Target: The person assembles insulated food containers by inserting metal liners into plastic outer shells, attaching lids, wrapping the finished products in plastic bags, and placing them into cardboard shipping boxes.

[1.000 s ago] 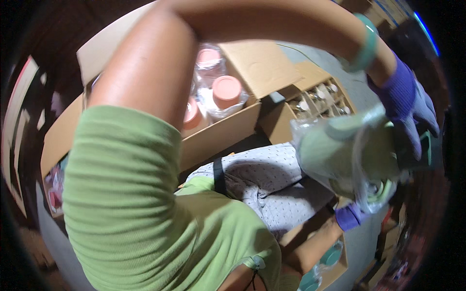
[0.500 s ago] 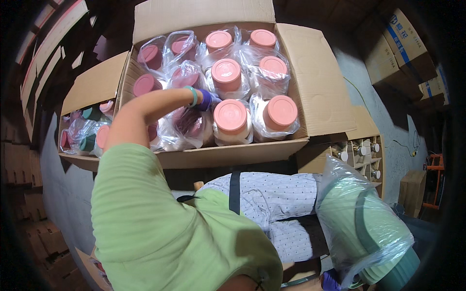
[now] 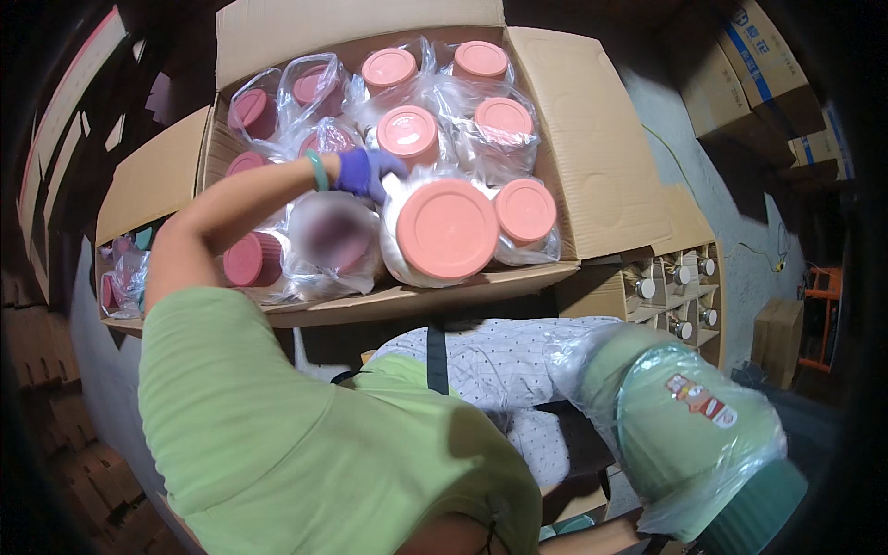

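My left hand (image 3: 370,174), in a purple glove, is closed at the upper left side of a pink-lidded jar (image 3: 447,228) in clear plastic. That jar stands higher than its neighbours in the large open carton (image 3: 421,294). Just left of it is a bagged jar with a blurred dark pink top (image 3: 338,233). At the lower right, a big pale green jar (image 3: 684,402) with a dark green lid and a cartoon sticker lies tilted in a clear bag. My right forearm (image 3: 592,536) reaches under its lower side; the fingers are hidden.
Several more bagged pink-lidded jars (image 3: 407,132) fill the carton. Its right flap (image 3: 592,148) sticks outward. Left is a smaller carton (image 3: 153,176) of bagged items. A divided box with small white-capped pieces (image 3: 680,275) lies right, with stacked cartons (image 3: 717,92) beyond.
My left hand has taken hold of the pink-lidded jar, which has risen toward me. The green jar has turned so its sticker now shows. The whole view has shifted slightly.
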Motion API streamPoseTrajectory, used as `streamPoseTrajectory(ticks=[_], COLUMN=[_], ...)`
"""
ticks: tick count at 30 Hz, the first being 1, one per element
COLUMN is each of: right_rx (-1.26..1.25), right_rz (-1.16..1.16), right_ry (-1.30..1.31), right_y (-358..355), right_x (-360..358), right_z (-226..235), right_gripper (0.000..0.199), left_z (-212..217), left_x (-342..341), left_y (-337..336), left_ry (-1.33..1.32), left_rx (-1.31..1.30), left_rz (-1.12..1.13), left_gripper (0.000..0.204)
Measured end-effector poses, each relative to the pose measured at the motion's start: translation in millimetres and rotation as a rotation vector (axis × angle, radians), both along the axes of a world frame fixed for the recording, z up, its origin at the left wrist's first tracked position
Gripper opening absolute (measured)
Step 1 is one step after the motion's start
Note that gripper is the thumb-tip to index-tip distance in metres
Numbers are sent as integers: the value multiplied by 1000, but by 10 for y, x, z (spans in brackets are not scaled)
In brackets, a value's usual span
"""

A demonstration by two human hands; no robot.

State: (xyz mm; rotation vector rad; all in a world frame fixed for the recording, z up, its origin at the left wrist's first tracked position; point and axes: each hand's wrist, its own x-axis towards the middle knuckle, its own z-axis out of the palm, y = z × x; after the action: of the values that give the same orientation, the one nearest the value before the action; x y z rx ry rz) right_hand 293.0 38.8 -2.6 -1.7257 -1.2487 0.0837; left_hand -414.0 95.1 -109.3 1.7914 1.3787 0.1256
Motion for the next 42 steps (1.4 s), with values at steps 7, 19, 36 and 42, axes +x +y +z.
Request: streamPoseTrajectory(ticks=[7, 19, 36, 42], right_rx=[137, -288, 577, 480], right_rz=[270, 827, 707, 661], right_ry=[280, 1064, 30, -419], right_y=[580, 718, 595, 28], right_x=[-899, -3554, -1864, -934], right_z=[329, -994, 1946, 3122], right_gripper=[38, 28, 81, 64], left_z=[2185, 3146, 2868, 2563], left_x=[-693, -604, 1987, 3689], left_y=[-63, -363, 15, -176], left_ry=[-825, -687, -944, -1089], left_rx=[435, 1153, 640, 422], left_rz=[507, 840, 354, 150], left_gripper=[36, 29, 40, 50])
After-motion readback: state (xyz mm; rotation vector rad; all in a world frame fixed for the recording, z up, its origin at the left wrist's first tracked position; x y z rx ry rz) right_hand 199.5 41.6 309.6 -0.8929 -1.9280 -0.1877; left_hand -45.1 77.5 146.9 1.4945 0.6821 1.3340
